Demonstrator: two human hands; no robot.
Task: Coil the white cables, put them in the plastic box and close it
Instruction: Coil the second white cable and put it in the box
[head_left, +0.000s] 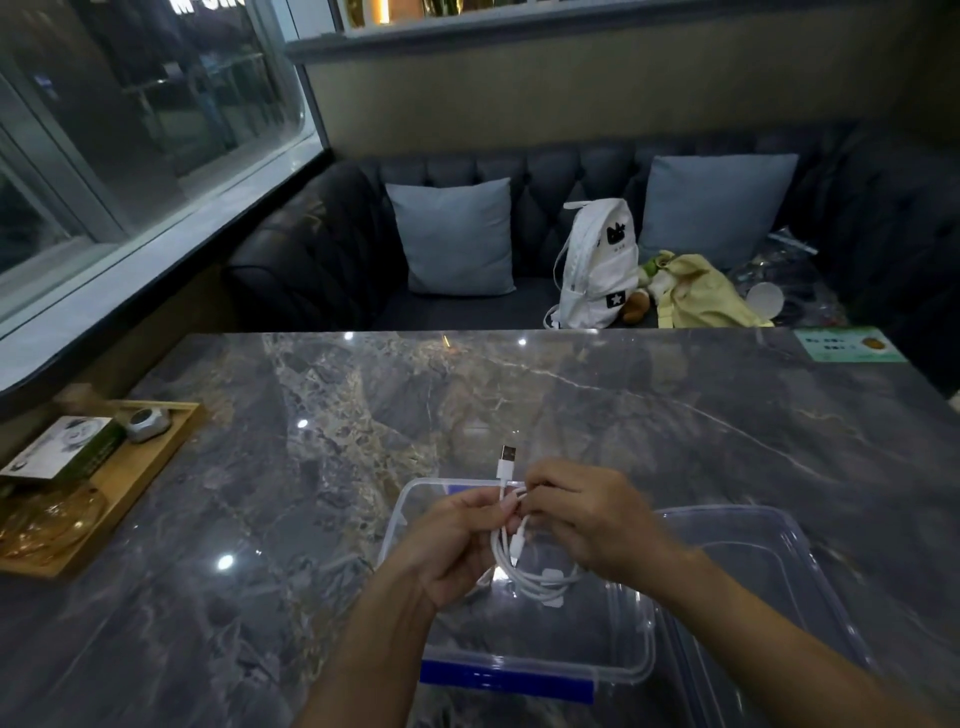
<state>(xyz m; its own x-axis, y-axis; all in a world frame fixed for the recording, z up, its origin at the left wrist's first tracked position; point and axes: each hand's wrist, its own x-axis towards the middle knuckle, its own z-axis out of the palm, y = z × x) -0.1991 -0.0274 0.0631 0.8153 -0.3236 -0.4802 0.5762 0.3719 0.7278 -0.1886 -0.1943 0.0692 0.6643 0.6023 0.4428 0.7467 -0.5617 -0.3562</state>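
Both hands are up over the open plastic box, working the same white cable. The left hand has its grip closed down tight, thumb and fingertips pinching the gathered strands near the top of the bundle. The right hand meets it from the other side, fingers curled in and pinched on the cable at almost the same spot, knuckles towards us. The two grips are nearly touching.

Above the pinch the USB plug sticks straight up, clear of the fingers. Below, the cable hangs in loose loops between the wrists, dangling over the box's interior; whether the lowest loop touches the box floor I can't tell. A small white tab sits on the loops at the bottom right.

The box is clear, with blue clips at its near and far edges, standing on the dark marbled tabletop. Its clear lid lies just beside it on the right, partly under the right forearm.

Off at the left edge of the tabletop there's a wooden tray with a small box and a silver object on it. Across the way, a dark tufted sofa carries two grey-blue cushions and a white backpack.
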